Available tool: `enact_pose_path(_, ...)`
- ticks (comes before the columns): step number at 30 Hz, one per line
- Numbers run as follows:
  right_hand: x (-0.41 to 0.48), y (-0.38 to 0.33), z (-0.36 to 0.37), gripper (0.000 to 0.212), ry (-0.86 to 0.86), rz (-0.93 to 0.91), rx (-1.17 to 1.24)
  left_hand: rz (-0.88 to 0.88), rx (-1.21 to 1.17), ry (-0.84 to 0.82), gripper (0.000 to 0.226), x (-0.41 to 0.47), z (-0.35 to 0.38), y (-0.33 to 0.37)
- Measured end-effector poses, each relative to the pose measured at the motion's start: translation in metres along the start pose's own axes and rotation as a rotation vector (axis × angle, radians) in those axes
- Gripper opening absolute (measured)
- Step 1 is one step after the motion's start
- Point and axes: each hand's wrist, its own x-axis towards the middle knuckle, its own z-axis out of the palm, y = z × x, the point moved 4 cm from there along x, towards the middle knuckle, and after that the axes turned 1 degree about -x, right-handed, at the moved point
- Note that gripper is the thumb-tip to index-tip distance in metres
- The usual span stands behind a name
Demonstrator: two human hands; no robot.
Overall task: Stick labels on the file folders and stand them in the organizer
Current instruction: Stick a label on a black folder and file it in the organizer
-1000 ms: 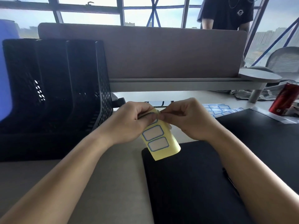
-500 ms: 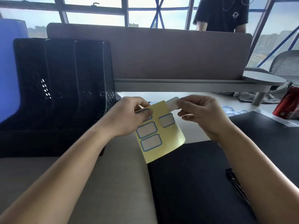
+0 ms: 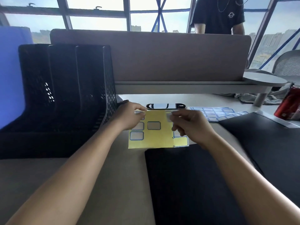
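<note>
Presently pinches the top-left edge of the yellow label sheet (image 3: 159,138) with the left grip (image 3: 129,117), thumb and forefinger closed on the paper. Pinches a single peeled label (image 3: 168,117) in the right grip (image 3: 194,127), thumb and forefinger closed on it and the other fingers curled, just above the sheet's right half. Has the sheet lying on the tabletop (image 3: 123,184), its near edge right at the far edge of a black file folder (image 3: 194,184) that lies flat in front. Shows three blue-bordered labels on the sheet's left side, one partly hidden under the left grip, and more at the right, partly hidden under the right grip. Has a second black file folder (image 3: 267,143) flat further right. Has the black mesh organizer (image 3: 65,95) standing at the left, just beside the left grip. Beyond the sheet: a dark oval object (image 3: 165,106), another sheet of blue-bordered labels (image 3: 212,112), and a red can (image 3: 290,104) at the far right. Behind the grey divider panel (image 3: 162,57): a person in a black T-shirt (image 3: 219,15).
</note>
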Motion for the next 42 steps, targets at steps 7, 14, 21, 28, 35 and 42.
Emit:
enact_pose_path(7, 0.003, 0.012, 0.011, 0.016, -0.038, 0.043, -0.006, 0.057, -0.021, -0.021, 0.024, -0.008, 0.009, -0.008)
enact_pose_path(14, 0.000, 0.008, 0.021, 0.019, -0.017, -0.079, -0.196, 0.105, -0.184, 0.033, 0.030, -0.011, 0.005, 0.012)
enact_pose_path(21, -0.013, -0.011, 0.028, 0.020, -0.029, -0.264, -0.437, 0.113, -0.138, -0.039, 0.032, -0.005, 0.007, 0.028)
enact_pose_path(28, -0.016, -0.017, 0.029, 0.022, -0.035, -0.315, -0.490, 0.195, -0.040, -0.127, 0.032, -0.005, -0.006, 0.031)
enact_pose_path(35, -0.016, -0.016, 0.032, 0.021, -0.014, -0.426, -0.540, 0.239, 0.040, -0.147, 0.014, -0.010, -0.015, 0.037)
enact_pose_path(42, -0.016, -0.016, 0.035, 0.021, 0.003, -0.480, -0.551, 0.283, 0.144, -0.069, 0.016, -0.013, -0.017, 0.043)
